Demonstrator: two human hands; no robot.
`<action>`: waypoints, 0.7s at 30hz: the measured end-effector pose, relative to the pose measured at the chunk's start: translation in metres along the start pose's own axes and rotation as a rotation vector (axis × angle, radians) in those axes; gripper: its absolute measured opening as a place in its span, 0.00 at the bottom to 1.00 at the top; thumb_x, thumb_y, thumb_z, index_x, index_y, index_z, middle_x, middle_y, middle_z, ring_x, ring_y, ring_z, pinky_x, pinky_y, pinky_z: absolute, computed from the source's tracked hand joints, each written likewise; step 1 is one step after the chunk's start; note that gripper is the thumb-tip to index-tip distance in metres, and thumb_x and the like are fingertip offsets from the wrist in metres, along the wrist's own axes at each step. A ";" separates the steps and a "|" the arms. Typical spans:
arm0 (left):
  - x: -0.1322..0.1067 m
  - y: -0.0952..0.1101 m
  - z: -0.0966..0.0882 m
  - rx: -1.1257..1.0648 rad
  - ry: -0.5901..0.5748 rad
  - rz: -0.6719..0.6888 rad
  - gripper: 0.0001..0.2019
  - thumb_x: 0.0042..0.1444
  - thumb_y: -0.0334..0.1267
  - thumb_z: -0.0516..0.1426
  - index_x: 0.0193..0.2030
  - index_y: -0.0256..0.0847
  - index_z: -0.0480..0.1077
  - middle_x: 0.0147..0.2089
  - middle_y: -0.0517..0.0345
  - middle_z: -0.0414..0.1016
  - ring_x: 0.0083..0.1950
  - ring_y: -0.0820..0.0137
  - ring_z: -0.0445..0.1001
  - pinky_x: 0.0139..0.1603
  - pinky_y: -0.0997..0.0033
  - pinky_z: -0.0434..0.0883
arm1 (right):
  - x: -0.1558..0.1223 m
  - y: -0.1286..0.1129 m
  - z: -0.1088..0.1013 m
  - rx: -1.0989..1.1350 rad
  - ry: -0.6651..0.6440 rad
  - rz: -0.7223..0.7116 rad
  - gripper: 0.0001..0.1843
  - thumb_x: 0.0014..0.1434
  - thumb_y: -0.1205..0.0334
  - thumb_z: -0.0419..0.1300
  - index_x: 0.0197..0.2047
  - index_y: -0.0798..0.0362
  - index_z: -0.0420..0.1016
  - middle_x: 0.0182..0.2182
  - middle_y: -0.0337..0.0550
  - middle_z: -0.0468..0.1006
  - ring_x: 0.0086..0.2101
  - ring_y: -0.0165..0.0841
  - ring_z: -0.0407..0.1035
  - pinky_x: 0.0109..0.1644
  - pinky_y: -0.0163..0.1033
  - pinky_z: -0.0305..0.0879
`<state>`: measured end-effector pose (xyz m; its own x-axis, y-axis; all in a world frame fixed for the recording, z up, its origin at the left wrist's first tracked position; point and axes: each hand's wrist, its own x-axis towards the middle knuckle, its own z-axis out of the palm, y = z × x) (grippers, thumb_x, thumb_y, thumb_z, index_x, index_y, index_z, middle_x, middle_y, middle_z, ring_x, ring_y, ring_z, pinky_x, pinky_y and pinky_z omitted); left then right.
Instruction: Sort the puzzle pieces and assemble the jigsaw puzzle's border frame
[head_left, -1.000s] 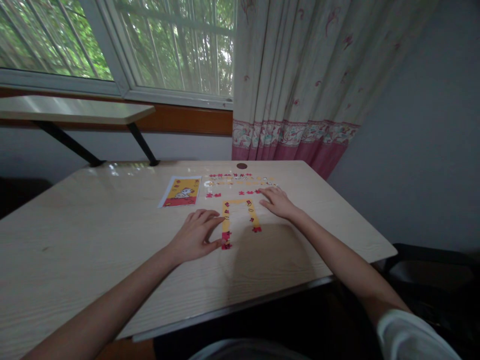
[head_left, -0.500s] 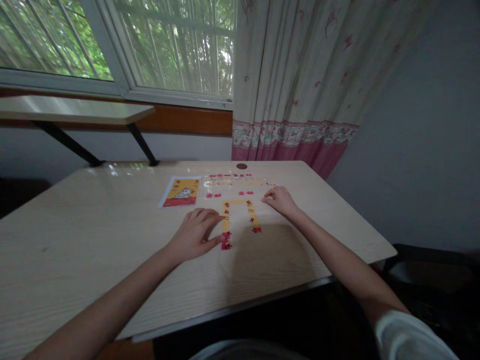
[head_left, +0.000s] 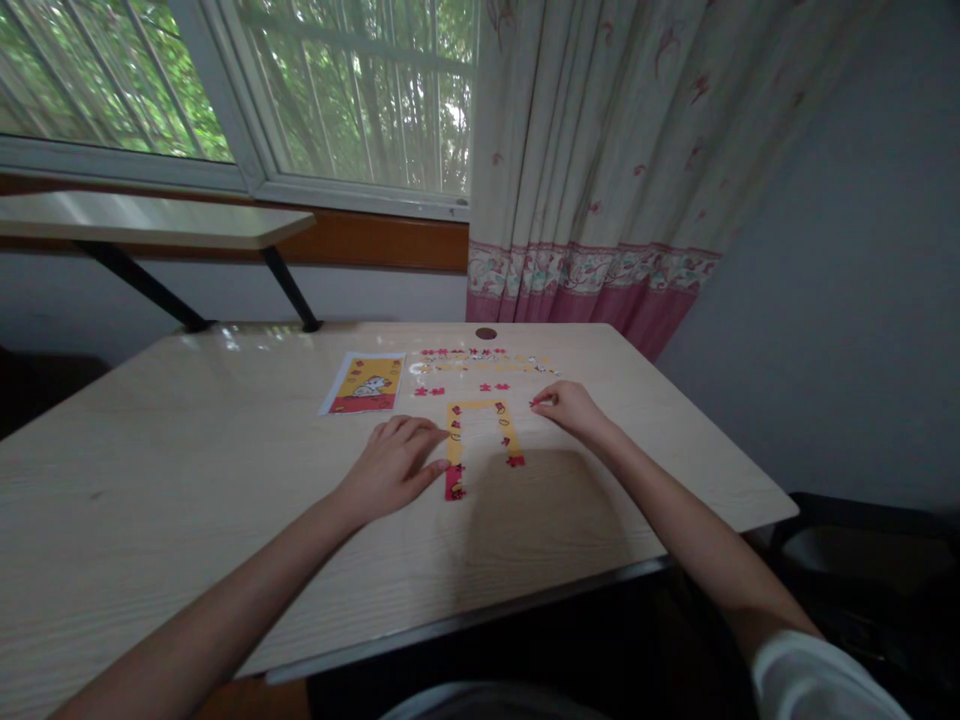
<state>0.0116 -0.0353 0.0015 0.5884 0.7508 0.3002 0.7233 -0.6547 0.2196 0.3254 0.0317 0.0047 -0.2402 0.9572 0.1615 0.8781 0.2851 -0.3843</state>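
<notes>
A partly joined puzzle border (head_left: 478, 405), yellow with red lower ends, forms an upside-down U on the table. My left hand (head_left: 397, 460) lies at its left strip, thumb and fingers apart, fingertips touching the strip's edge. To the right of the border, my right hand (head_left: 566, 408) pinches a small red puzzle piece (head_left: 534, 403) between thumb and fingertips. Loose red pieces (head_left: 430, 391) lie just above the border, with another red pair (head_left: 494, 387) to their right. Farther back are rows of loose puzzle pieces (head_left: 480, 362) in red, yellow and white.
A picture sheet (head_left: 365, 385) with a white animal on yellow and red lies left of the pieces. A raised shelf (head_left: 150, 222) on black supports stands at the back left. A round dark hole cover (head_left: 486, 333) sits near the table's (head_left: 225, 480) far edge.
My right hand has shifted slightly right and toward me, and a red puzzle piece now shows in its fingertips. My left hand stays at the left strip.
</notes>
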 end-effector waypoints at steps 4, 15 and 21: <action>0.003 -0.001 0.001 -0.017 0.002 -0.011 0.18 0.59 0.48 0.49 0.52 0.44 0.65 0.50 0.52 0.67 0.50 0.59 0.63 0.50 0.55 0.60 | 0.004 0.002 -0.001 0.086 -0.023 0.028 0.11 0.48 0.62 0.61 0.35 0.55 0.79 0.29 0.42 0.78 0.29 0.30 0.67 0.34 0.33 0.60; 0.029 0.014 -0.009 -0.044 -0.072 0.009 0.17 0.58 0.46 0.50 0.50 0.43 0.67 0.49 0.53 0.70 0.51 0.59 0.63 0.51 0.56 0.60 | 0.008 0.016 -0.001 0.311 -0.226 -0.140 0.09 0.45 0.64 0.61 0.32 0.57 0.75 0.27 0.38 0.72 0.27 0.26 0.60 0.33 0.32 0.55; 0.051 0.035 -0.010 -0.176 -0.073 -0.031 0.12 0.56 0.41 0.52 0.43 0.41 0.73 0.41 0.52 0.75 0.44 0.63 0.69 0.48 0.60 0.62 | 0.004 0.004 0.004 0.581 -0.248 -0.148 0.07 0.46 0.65 0.60 0.30 0.57 0.70 0.25 0.38 0.70 0.27 0.26 0.61 0.33 0.32 0.57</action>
<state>0.0632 -0.0208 0.0340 0.5958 0.7713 0.2238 0.6709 -0.6312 0.3891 0.3268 0.0365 0.0004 -0.4909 0.8689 0.0627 0.4783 0.3290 -0.8142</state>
